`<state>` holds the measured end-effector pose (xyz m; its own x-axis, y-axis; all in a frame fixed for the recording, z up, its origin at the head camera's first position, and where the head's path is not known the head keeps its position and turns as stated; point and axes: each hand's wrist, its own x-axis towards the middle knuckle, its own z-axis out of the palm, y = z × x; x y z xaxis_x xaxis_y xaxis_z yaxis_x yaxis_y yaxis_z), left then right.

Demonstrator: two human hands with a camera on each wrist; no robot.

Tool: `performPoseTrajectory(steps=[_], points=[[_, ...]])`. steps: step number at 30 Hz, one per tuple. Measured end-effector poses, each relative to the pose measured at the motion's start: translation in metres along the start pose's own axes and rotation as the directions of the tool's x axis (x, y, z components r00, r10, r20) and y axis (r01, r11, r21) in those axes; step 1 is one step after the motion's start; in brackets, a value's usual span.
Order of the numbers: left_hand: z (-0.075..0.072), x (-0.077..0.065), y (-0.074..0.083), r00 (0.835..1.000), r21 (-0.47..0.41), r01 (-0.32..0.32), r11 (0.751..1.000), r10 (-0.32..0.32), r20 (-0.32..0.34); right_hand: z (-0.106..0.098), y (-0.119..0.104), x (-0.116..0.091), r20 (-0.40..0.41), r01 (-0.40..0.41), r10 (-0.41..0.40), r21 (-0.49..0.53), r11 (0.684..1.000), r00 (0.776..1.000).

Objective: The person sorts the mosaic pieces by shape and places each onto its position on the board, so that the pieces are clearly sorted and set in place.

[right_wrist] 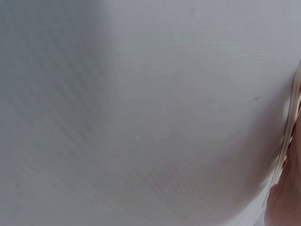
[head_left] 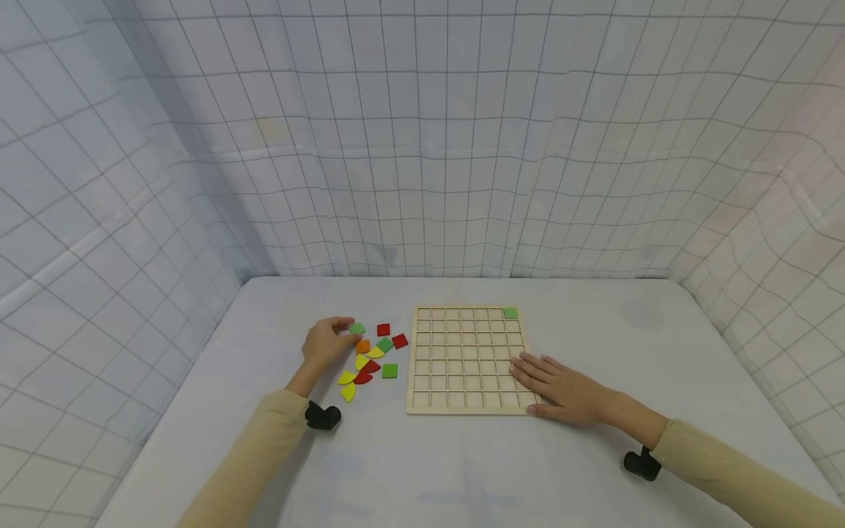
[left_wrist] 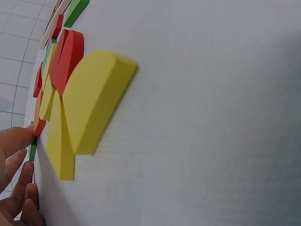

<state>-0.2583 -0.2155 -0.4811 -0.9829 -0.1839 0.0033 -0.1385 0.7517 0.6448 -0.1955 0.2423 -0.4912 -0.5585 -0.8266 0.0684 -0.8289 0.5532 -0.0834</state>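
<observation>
My left hand [head_left: 323, 343] is at the left of the table, with a light green square tile [head_left: 357, 328] between thumb and fingertips. The left wrist view shows the thumb [left_wrist: 19, 138] and a finger at opposite edges of that green tile [left_wrist: 32, 149]. Close to the thumb lies an orange tile [head_left: 363, 347]. A wooden grid board [head_left: 411, 367] lies mid-table, one green tile [head_left: 510, 313] in its far right corner cell. Spread out over the board's right edge, my right hand [head_left: 566, 392] rests with fingers extended; only part of it shows in the right wrist view.
Between left hand and board lie red square tiles [head_left: 383, 330], green square tiles [head_left: 390, 371], yellow quarter-round tiles [head_left: 348, 392] and red quarter-round tiles [head_left: 363, 378]. Black wrist devices [head_left: 323, 416] hang below both wrists. Grid-patterned curtains [head_left: 462, 183] enclose the white table.
</observation>
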Motion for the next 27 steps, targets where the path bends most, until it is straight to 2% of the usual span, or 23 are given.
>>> performPoseTrajectory(steps=[5,14,27], points=[[-0.0016,-0.0018,0.0001,1.000,0.002,-0.008,1.000,0.008,0.013,0.0007,-0.0006,-0.0003,0.026,-0.017,0.016,0.032,0.999,1.000],[-0.0043,-0.0028,0.0025,1.000,0.010,-0.017,1.000,0.017,0.022,-0.0010,0.0000,-0.0004,0.047,-0.030,0.030,0.001,1.000,0.998],[-0.0057,-0.0002,-0.0005,0.999,0.024,-0.035,0.999,0.034,0.023,-0.0009,0.0000,0.0000,0.015,-0.006,0.007,-0.013,1.000,1.000]])
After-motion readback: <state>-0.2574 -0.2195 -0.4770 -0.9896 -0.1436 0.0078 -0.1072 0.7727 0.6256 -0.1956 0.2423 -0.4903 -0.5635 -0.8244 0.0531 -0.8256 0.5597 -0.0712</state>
